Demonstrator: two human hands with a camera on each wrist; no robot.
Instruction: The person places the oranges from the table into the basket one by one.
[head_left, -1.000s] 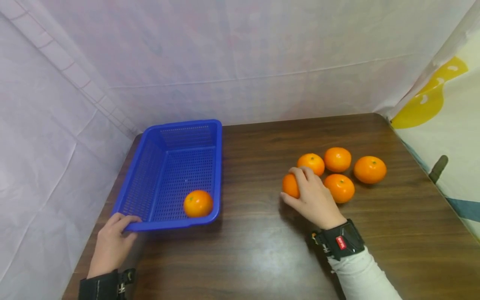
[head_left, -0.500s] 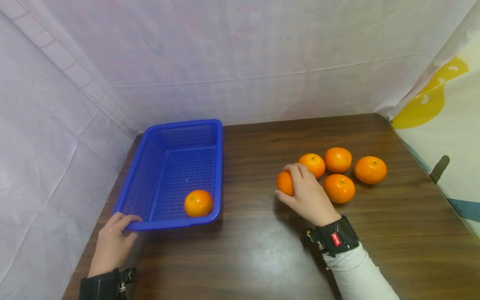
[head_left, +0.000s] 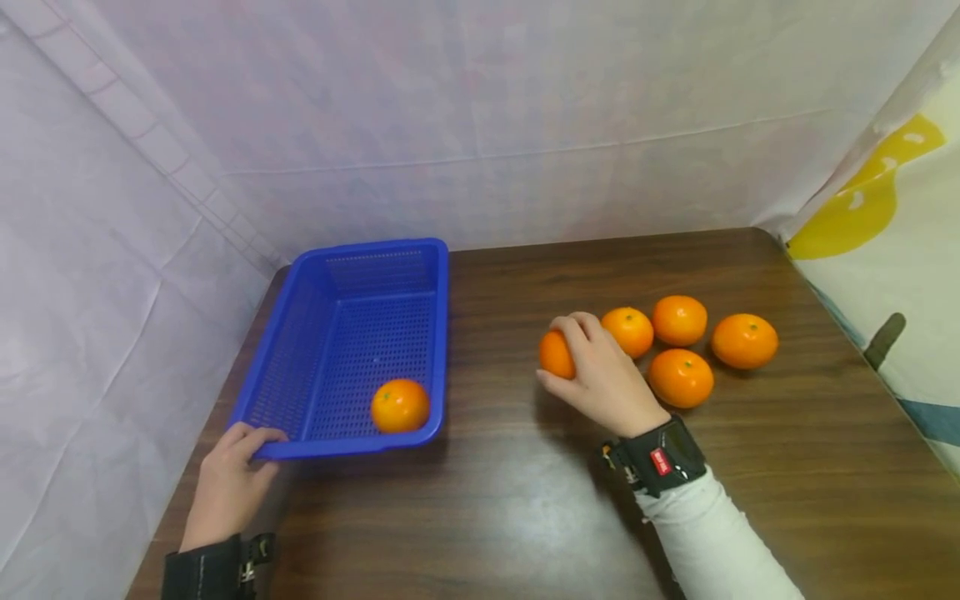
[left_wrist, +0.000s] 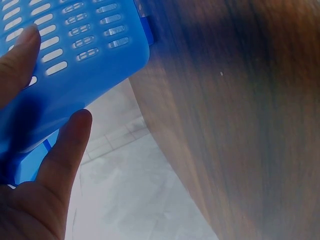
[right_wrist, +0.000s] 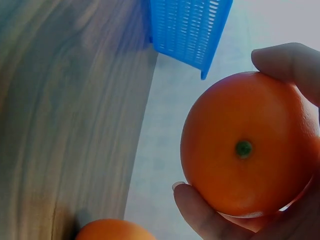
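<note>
My right hand (head_left: 606,379) grips a mandarin orange (head_left: 557,355) between thumb and fingers, to the left of the other fruit. Its green stem end shows up close in the right wrist view, where the held orange (right_wrist: 245,145) fills much of the right side. My left hand (head_left: 231,475) holds the near left corner of a blue plastic basket (head_left: 345,448), fingers over the rim and thumb against the outside wall. The left wrist view shows the slotted basket wall (left_wrist: 60,45) between thumb and finger. One orange (head_left: 401,406) lies in the basket's near right corner.
Several more oranges, among them a near one (head_left: 681,378) and a far right one (head_left: 745,341), sit grouped right of my right hand. The brown wooden table (head_left: 480,517) ends at a pale cloth wall (head_left: 480,125) behind and at the left.
My right hand has carried the gripped orange leftward and slightly away from me, apart from the group. The left hand and basket have stayed in place.
</note>
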